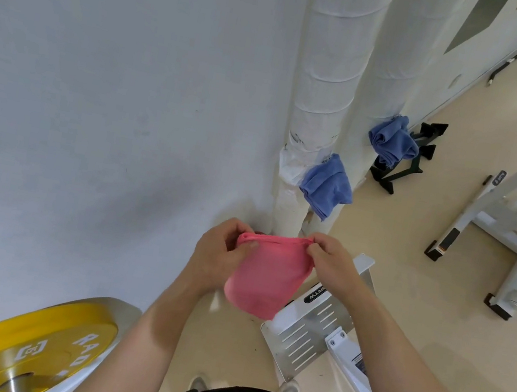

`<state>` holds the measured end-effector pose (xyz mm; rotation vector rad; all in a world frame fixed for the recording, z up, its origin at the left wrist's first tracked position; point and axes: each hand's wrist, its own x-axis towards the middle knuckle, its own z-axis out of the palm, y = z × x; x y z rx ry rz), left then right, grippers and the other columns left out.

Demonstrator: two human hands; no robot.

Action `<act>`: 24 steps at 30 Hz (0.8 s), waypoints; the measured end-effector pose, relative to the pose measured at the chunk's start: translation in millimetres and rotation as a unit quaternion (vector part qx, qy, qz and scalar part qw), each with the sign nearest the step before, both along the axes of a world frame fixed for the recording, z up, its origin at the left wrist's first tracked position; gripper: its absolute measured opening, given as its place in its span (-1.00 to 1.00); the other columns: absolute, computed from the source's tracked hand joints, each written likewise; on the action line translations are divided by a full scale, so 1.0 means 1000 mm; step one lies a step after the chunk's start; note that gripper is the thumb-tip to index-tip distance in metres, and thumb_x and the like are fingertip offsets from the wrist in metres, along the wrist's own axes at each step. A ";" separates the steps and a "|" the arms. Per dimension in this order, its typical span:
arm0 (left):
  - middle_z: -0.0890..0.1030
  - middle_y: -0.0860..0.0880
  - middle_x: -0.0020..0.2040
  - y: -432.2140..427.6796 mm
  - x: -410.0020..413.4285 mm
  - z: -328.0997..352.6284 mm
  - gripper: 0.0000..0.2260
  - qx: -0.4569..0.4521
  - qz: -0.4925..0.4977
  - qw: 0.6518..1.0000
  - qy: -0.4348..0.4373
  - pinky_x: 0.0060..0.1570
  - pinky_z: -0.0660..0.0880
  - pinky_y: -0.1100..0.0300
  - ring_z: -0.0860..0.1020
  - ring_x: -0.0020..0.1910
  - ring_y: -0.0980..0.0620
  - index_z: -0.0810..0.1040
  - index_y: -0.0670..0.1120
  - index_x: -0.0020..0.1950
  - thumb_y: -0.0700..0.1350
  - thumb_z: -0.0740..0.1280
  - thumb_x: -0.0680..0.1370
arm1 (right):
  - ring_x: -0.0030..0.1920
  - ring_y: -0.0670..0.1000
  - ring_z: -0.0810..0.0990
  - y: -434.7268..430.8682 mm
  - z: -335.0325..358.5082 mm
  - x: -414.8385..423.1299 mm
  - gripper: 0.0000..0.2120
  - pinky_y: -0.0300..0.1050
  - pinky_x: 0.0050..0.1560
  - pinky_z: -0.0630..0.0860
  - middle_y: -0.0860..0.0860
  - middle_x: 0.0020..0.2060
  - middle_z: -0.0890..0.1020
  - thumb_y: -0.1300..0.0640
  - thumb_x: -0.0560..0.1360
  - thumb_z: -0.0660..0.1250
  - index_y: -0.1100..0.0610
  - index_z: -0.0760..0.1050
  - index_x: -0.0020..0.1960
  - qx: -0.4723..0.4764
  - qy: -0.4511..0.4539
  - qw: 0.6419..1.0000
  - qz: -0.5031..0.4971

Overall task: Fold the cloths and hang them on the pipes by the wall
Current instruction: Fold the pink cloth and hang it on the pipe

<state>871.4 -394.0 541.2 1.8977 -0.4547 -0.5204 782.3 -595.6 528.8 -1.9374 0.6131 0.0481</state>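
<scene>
Pink cloth (267,277) hangs folded, low before the wall (117,67): the left hand (222,253) pinches its top-left corner with curled fingers, the right hand (332,260) pinches the top-right. Should either pinch slacken, the fold likely springs open or the cloth drops to the floor (412,257). Rightward, 2 blue cloths (326,187) drape the pipes (321,86); a clumsy hang could dislodge the nearer.

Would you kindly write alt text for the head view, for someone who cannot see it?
A left hand and right hand pinch the top edge of a pink cloth before wrapped pipes by the wall. A nearer blue cloth and a farther blue cloth hang on them; a yellow weight plate sits lower left.
</scene>
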 end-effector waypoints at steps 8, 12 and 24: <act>0.60 0.08 -0.25 -0.006 0.002 0.002 -0.89 0.032 -0.031 0.991 -0.129 -0.28 0.41 0.32 0.51 -0.29 0.15 0.53 0.07 -0.10 -0.15 0.34 0.54 | -0.28 -0.21 0.52 0.006 0.027 0.004 -0.72 -0.37 -0.27 0.42 -0.14 -0.21 0.61 0.22 0.36 0.34 -0.06 0.56 0.01 -0.028 -0.003 0.990 0.140; 0.64 0.09 -0.24 -0.012 -0.001 0.010 -0.89 0.011 -0.012 0.994 -0.105 -0.25 0.45 0.35 0.55 -0.27 0.16 0.58 0.10 -0.14 -0.12 0.37 0.51 | -0.22 -0.08 0.56 0.016 0.045 0.025 -0.96 -0.11 -0.19 0.49 -0.08 -0.24 0.62 0.03 0.43 0.39 -0.07 0.55 -0.13 -0.166 -0.024 0.961 0.222; 0.73 0.00 -0.05 0.005 -0.013 -0.015 -0.60 0.002 0.012 0.992 0.123 -0.11 0.66 -0.12 0.70 -0.08 -0.01 0.65 -0.02 0.07 0.03 0.59 0.29 | -0.24 -0.11 0.48 0.005 0.112 0.061 -0.86 -0.19 -0.09 0.39 -0.10 -0.32 0.51 0.04 0.61 0.22 0.00 0.47 -0.10 -0.223 -0.152 0.945 0.183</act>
